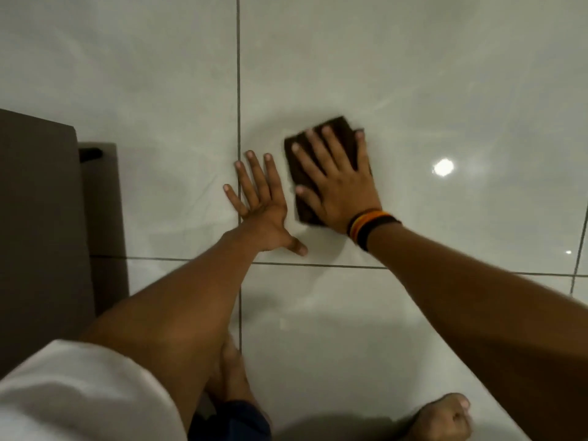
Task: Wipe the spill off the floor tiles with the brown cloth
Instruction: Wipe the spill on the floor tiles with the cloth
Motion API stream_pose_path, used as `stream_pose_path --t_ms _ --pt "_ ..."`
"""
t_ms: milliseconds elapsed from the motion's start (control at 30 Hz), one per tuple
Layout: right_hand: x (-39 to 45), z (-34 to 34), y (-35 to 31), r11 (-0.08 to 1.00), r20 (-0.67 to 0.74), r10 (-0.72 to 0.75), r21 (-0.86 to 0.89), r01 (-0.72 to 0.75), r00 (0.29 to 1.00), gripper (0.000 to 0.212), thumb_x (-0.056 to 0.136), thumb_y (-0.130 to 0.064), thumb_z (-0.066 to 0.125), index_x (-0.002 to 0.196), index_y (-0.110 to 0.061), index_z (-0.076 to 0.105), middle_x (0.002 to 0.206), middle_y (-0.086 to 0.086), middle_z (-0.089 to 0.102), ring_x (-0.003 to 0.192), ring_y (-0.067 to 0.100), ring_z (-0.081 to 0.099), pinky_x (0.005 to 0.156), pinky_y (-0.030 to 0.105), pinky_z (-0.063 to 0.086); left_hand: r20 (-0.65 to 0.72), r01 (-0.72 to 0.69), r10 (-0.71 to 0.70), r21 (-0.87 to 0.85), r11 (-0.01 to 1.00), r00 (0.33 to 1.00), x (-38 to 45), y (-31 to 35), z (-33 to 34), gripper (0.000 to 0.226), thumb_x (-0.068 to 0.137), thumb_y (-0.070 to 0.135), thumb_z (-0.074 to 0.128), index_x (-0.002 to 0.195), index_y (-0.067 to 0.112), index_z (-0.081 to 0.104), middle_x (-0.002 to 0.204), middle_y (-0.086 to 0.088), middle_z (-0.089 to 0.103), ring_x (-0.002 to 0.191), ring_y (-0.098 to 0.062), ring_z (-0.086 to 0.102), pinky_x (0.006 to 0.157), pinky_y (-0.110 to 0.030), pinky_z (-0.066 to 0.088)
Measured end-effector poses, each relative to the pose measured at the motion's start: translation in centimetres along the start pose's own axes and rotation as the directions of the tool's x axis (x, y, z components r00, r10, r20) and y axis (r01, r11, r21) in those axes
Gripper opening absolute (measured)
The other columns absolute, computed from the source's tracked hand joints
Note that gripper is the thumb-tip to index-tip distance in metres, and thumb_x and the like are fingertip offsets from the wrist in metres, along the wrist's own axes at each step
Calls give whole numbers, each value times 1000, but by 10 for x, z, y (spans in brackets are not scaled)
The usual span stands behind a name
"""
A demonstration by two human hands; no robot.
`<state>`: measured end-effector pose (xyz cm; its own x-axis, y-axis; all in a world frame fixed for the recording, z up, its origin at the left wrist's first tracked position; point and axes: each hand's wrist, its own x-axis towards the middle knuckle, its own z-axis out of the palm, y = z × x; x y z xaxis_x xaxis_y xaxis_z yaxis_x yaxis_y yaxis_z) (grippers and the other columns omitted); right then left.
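The scene is dim and warm-toned, with an overall soft, slightly grainy look. The glossy floor tiles [413, 74] mirror an overhead lamp as a small bright glare spot [443, 167] at centre right, with a fainter speck lower near the right edge. Pale streaky reflections spread across the tiles. The right hand [334, 183] and the brown cloth [318, 135] under it are smeared by motion blur, their edges indistinct; the left hand [261, 205] is sharper. A broad dark shadow pools along the bottom edge. Wide-angle distortion bends the grout lines [238, 90] and stretches the forearms towards the corners.
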<state>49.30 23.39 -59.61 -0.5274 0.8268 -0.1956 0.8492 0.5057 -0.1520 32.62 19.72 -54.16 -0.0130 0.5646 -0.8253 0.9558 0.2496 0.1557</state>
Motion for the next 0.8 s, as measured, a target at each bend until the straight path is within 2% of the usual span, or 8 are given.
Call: stream_pose_path --t_ms 67,267,333,433,500,633,733,800 --pt "-65 7 2 999 58 -48 -13 49 997 69 101 -61 27 160 -29 11 169 4 11 156 29 7 119 68 6 7 -12 12 5 1000 1000 -4 2 -2 186 43 65 96 152 8 -43 155 -27 -52 144 -49 -47 115 -75 -22" --pt "-157 14 41 886 138 457 12 -463 879 71 100 -63 22 160 -30 3 170 5 4 157 27 1 121 65 -2 -25 -2 2 23 1000 1000 -2 2 4 189 38 67 97 151 10 -45 155 -25 -52 145 -48 -46 111 -71 -26" --pt "-142 12 13 676 139 712 129 -725 689 72 100 -62 24 160 -29 3 170 5 1 156 27 -1 119 65 -5 -38 -12 13 20 1000 999 -2 0 4 188 39 67 96 152 11 -43 157 -24 -51 147 -47 -45 112 -69 -27" --pt "-118 0 -42 127 292 932 292 -948 215 75 99 -62 27 160 -27 0 170 5 -6 156 27 -5 117 70 3 -119 -18 20 20 1000 993 -13 -4 11 175 51 65 93 158 12 -35 163 -21 -43 152 -44 -38 119 -65 -22" --pt "-114 -14 -62 -56 437 894 336 -940 103 75 99 -62 26 160 -29 -3 169 3 -10 156 25 -8 118 68 3 -193 -92 87 -17 996 977 -30 -2 24 145 74 52 86 164 11 -21 172 -20 -26 160 -41 -23 127 -60 -12" --pt "-145 -46 -65 49 574 773 371 -927 270 71 101 -57 29 160 -27 5 169 7 -2 155 29 6 119 62 12 -320 -159 85 -213 964 944 -91 18 60 74 103 30 59 165 10 24 169 -15 32 158 -33 26 130 -47 22" --pt "-171 -47 -56 276 611 674 313 -909 415 76 101 -60 26 160 -24 -6 168 10 -13 156 30 -3 121 62 6 -308 -131 70 -180 975 949 -110 37 80 82 103 39 57 166 8 17 175 -16 11 163 -33 9 132 -46 15" --pt "-167 -36 -45 262 642 661 286 -922 387 80 98 -67 19 157 -27 -16 166 7 -24 155 27 -15 120 64 -4 -296 -83 34 -153 985 954 -100 38 76 112 93 53 67 167 7 -3 174 -19 -17 162 -37 -16 132 -53 -2"
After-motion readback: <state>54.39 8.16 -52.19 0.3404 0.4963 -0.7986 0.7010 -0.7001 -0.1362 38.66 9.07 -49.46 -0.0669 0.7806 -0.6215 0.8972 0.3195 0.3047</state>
